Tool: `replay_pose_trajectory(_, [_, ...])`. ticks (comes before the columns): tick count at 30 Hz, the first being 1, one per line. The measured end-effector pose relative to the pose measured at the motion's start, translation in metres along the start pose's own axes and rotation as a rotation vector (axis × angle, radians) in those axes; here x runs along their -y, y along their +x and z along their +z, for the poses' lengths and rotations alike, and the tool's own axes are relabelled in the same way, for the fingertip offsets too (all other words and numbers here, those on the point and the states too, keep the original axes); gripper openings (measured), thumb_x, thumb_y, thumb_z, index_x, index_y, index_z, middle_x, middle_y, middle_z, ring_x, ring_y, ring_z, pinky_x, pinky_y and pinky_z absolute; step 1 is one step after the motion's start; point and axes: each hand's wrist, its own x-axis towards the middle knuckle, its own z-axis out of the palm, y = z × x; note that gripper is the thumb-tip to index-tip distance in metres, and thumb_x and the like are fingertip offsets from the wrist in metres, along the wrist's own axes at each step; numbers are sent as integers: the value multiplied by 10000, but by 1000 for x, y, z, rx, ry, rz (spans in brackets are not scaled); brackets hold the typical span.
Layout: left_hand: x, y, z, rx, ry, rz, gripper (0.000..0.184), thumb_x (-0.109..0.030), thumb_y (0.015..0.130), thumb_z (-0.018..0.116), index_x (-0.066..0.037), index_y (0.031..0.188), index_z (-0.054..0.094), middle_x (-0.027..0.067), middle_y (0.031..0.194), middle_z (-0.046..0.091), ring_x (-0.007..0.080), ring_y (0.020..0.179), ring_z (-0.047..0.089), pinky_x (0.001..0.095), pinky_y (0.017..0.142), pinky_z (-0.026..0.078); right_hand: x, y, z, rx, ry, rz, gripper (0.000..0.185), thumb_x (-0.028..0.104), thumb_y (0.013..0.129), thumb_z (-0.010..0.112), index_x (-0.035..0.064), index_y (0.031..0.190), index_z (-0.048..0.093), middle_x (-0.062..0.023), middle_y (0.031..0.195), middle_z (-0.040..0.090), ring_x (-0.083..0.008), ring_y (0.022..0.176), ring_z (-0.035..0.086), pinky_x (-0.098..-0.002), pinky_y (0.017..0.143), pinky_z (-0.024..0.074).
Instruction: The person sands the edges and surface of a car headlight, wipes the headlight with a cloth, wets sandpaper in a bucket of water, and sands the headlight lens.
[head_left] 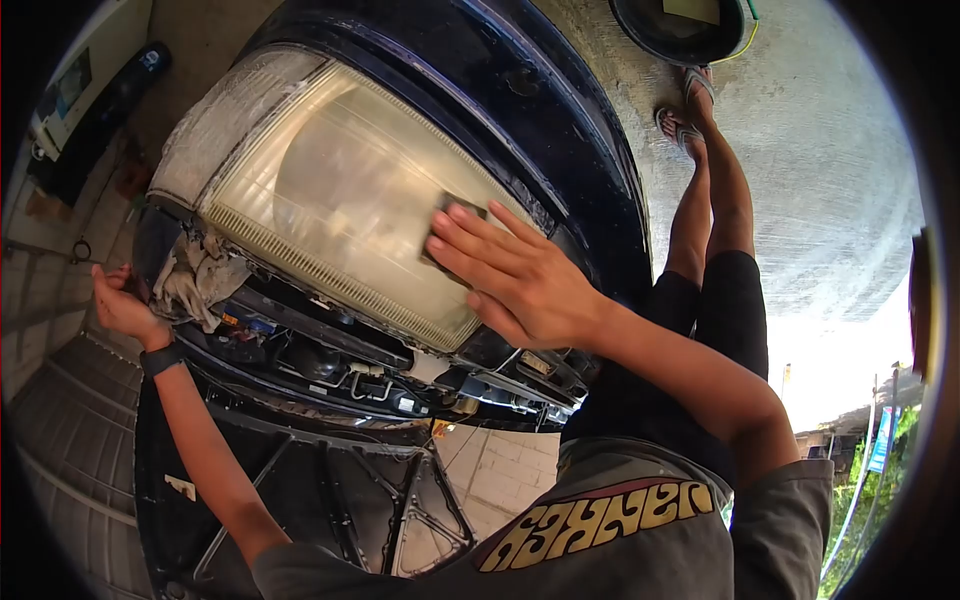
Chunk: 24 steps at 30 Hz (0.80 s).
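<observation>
My right hand (pixel 520 275) lies over the cloudy, yellowed headlight (pixel 350 190). Its fingers press a small dark piece of sandpaper (pixel 462 205) flat against the lens. At the far left, my left hand (pixel 128 308), with a dark band on the wrist, is raised beside the car's dark corner. Its fingers are bent and somewhat apart, with nothing visible in them. A crumpled greyish rag (pixel 190 285) lies just right of that hand, by the headlight's edge. The whitish, scuffed side lamp (pixel 235 115) adjoins the headlight.
The dark blue bumper (pixel 500 80) curves past the headlight. Engine bay parts (pixel 320 360) show below the lamp, and the raised hood (pixel 300 490) fills the lower left. A black basin (pixel 680 30) stands on the concrete floor (pixel 820 180) near my sandalled feet.
</observation>
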Motion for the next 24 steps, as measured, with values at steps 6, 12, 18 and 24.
replay_pose_trajectory(6, [-3, -1, 3, -31, -12, -26, 444, -230, 1062, 610, -29, 676, 522, 82, 715, 558, 242, 747, 622, 401, 791, 537, -15, 91, -6, -144, -81, -149, 722, 530, 1097, 369, 36, 1621, 317, -173, 1681, 318, -311, 1579, 250, -500, 1307, 144])
replay_pose_trajectory(12, [0, 4, -8, 21, -8, -52, 496, -328, 1092, 521, -32, 695, 504, 108, 765, 568, 267, 798, 627, 421, 840, 538, -1, 9, 7, -28, 15, -22, 685, 468, 1089, 429, 26, 1605, 343, -187, 1672, 327, -308, 1570, 279, -461, 1304, 194])
replay_pose_trajectory(18, [-14, -5, 6, -23, 56, -71, 494, -359, 1095, 508, -44, 715, 500, 101, 769, 561, 276, 816, 632, 426, 858, 539, -9, 78, 6, -234, -41, -173, 695, 489, 1067, 483, -8, 1549, 418, -194, 1617, 417, -324, 1537, 344, -453, 1280, 273])
replay_pose_trajectory(24, [7, 15, -18, 43, 28, -74, 485, -361, 1087, 533, -50, 717, 499, 104, 777, 571, 278, 831, 639, 425, 862, 535, -3, 16, 7, -64, 16, -77, 699, 479, 1071, 476, -8, 1566, 394, -191, 1638, 384, -331, 1545, 325, -456, 1287, 255])
